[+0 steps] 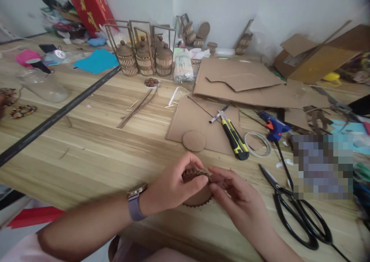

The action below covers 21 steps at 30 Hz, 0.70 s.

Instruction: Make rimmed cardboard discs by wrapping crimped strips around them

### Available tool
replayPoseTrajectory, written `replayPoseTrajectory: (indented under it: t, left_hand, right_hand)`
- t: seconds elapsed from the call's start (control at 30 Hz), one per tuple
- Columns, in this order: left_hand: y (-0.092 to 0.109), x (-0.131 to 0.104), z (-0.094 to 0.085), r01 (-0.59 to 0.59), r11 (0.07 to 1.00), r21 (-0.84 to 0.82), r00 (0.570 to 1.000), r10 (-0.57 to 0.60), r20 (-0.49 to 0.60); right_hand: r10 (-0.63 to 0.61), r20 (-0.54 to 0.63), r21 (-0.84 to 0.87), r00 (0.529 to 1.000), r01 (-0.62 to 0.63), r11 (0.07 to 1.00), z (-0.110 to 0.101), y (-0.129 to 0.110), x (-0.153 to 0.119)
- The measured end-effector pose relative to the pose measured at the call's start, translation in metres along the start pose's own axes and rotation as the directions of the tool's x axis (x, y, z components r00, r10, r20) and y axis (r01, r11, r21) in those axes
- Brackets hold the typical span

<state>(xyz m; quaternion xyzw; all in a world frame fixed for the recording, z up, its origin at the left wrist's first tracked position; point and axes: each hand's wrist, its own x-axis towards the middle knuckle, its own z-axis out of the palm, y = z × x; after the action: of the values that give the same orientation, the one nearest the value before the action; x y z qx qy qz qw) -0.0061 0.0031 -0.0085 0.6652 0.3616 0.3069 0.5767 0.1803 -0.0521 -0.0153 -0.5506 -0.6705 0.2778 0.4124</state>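
Note:
A round brown cardboard disc [199, 197] with a corrugated strip around its rim is between my hands, just above the front of the table. My left hand [176, 183], with a watch on the wrist, grips it, the thumb lying across its face and the fingers behind the far rim. At the right side of the rim, the thumb and forefinger of my right hand [235, 194] pinch the corrugated edging. The fingertips partly hide that spot. Beyond my hands a plain cardboard circle [194, 141] lies on a cardboard sheet [180, 119].
To the right lie black-handled scissors [300, 215], a yellow-black utility knife [234, 138], a roll of tape [257, 144] and a blue glue gun [274, 127]. Small lidded baskets [144, 59] stand at the back. Corrugated strips [138, 108] and a clear jar [43, 86] are to the left.

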Motion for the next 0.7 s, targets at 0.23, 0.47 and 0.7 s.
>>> replayPoseTrajectory:
  t: [0.23,0.47,0.7]
  left_hand:
    - [0.002,-0.004,0.003,-0.114,0.986,0.118,0.989,0.124,-0.080]
    - [0.004,-0.003,0.003,-0.199,0.959,0.203,0.980,0.200,0.016]
    - [0.003,-0.002,0.002,-0.232,0.946,0.228,0.973,0.221,0.073]
  right_hand:
    - [-0.002,-0.039,-0.006,0.999,0.001,1.000,0.008,-0.001,-0.004]
    - [0.082,0.138,0.065,0.987,-0.092,0.994,-0.003,-0.008,0.002]
    - [0.139,0.121,0.142,0.983,-0.156,0.977,0.001,-0.007,0.000]
